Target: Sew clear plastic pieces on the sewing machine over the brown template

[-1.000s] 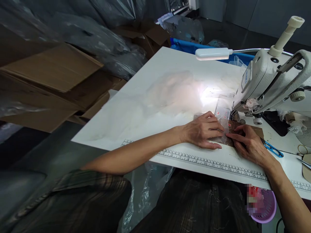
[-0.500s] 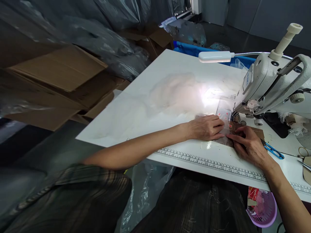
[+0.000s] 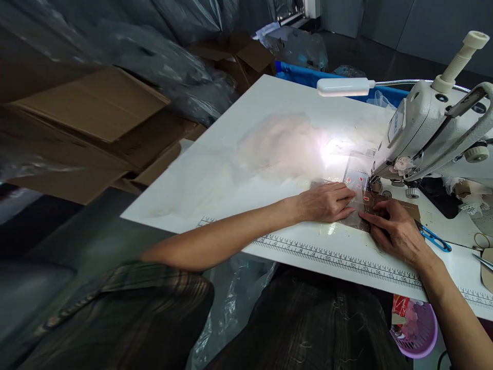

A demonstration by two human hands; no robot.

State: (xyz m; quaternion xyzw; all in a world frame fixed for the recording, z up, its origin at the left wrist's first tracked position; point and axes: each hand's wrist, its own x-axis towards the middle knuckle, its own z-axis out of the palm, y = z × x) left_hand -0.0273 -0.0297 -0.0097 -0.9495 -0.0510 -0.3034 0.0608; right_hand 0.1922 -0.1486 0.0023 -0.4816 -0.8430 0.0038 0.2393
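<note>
A thin sheer fabric piece with small red marks (image 3: 355, 192) lies on the table just left of the sewing machine's needle area (image 3: 373, 182). My left hand (image 3: 327, 202) rests palm down on its left part, fingers spread slightly and pointing right. On the other side, my right hand (image 3: 395, 228) touches the fabric's lower right edge with its fingertips, fingers bent and apart. Beneath that hand is a brown flat piece (image 3: 410, 209) beside the presser foot. The two hands are close but not touching.
Blue thread snips (image 3: 435, 239) lie right of my right hand. A lamp (image 3: 344, 87) hangs over a pale sheer heap (image 3: 279, 144) on the white table (image 3: 185, 190). A printed ruler (image 3: 327, 258) follows the front edge. Below stands a purple basket (image 3: 423, 334); cardboard boxes (image 3: 92, 108) are left.
The whole view has shifted slightly. Both hands stay in nearly the same place on the fabric, and my left forearm has moved a little to the right.
</note>
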